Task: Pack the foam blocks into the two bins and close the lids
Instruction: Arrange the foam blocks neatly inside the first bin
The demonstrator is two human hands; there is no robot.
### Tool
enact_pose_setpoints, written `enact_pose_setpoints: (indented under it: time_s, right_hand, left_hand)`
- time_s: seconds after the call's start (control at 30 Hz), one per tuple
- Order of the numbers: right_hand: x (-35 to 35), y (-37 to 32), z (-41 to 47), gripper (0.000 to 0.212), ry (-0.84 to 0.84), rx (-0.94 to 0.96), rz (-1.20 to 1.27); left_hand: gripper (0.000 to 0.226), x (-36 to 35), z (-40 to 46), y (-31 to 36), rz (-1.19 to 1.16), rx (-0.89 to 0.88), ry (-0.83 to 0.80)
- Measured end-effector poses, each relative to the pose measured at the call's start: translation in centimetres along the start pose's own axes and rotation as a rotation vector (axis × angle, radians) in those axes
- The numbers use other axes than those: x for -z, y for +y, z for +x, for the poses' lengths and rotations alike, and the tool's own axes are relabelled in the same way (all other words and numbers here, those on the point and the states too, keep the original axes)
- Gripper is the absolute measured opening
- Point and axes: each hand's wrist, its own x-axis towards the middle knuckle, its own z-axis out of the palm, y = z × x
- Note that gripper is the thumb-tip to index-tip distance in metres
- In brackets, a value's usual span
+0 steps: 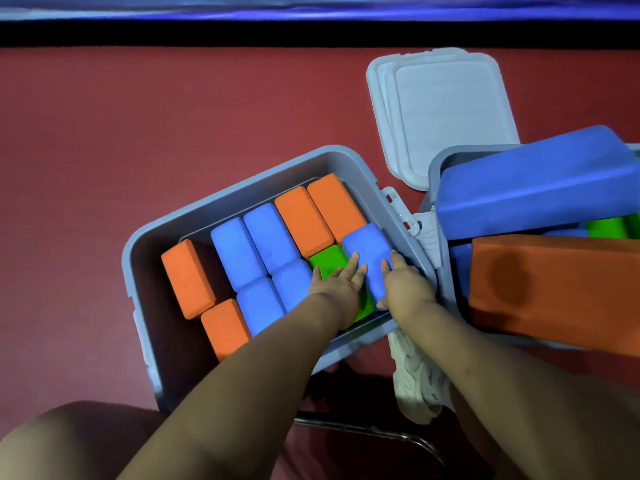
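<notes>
Inside the left bin (194, 216), orange, blue and green foam blocks already lie in rows. Both hands sit on one blue block (369, 251) at its right wall: left hand (337, 284) flat with straight fingers, right hand (403, 282) curled around the block's edge. A second bin (437, 188) holds big blocks sticking above its rim. Two lids (446, 109) lie on the red floor (138, 116), not yet closed.
</notes>
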Motion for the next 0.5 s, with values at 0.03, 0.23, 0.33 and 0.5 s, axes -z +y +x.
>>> enact_pose_setpoints:
  time_s: [0.03, 0.23, 0.33, 0.5]
  right_hand:
    - [0.0, -0.1, 0.3, 0.086, -0.003, -0.004, 0.000]
    - [-0.7, 0.4, 1.7, 0.083, -0.037, -0.011, -0.001]
    - [-0.5, 0.6, 2.3, 0.082, -0.016, -0.038, 0.020]
    - [-1.5, 1.3, 2.8, 0.084, 0.009, -0.049, 0.134]
  left_hand:
    - [0.083, 0.2, 0.3, -0.2, 0.012, 0.000, -0.009]
    - [0.082, 0.5, 2.1, -0.6, 0.065, -0.051, -0.034]
    - [0.073, 0.9, 3.2, 0.0, 0.100, -0.068, -0.024]
    - [0.063, 1.2, 4.3, 0.2, 0.136, -0.069, -0.048]
